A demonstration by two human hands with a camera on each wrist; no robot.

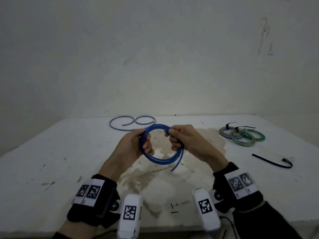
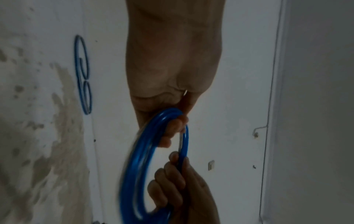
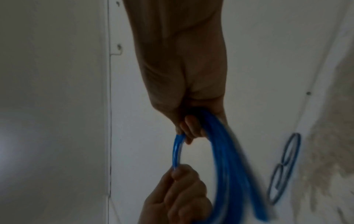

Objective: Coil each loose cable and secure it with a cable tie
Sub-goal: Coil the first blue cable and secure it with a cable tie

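Observation:
A blue cable (image 1: 159, 160) is wound into a round coil held in the air above the table. My left hand (image 1: 138, 145) grips the coil's left side, fingers curled through the loop. My right hand (image 1: 179, 137) grips the right side, and a loose end (image 1: 176, 166) hangs down below it. The left wrist view shows the blue coil (image 2: 141, 159) with my left fingers (image 2: 172, 133) wrapped round it. In the right wrist view the blue coil (image 3: 229, 159) passes through my right hand (image 3: 191, 128). A black cable tie (image 1: 272, 162) lies on the table at the right.
A loose blue cable (image 1: 132, 123) lies in two open loops at the table's back edge. Three tied coils, grey and green (image 1: 241, 134), sit at the back right. The white table (image 1: 51, 152) has a stained patch in the middle; a wall stands behind.

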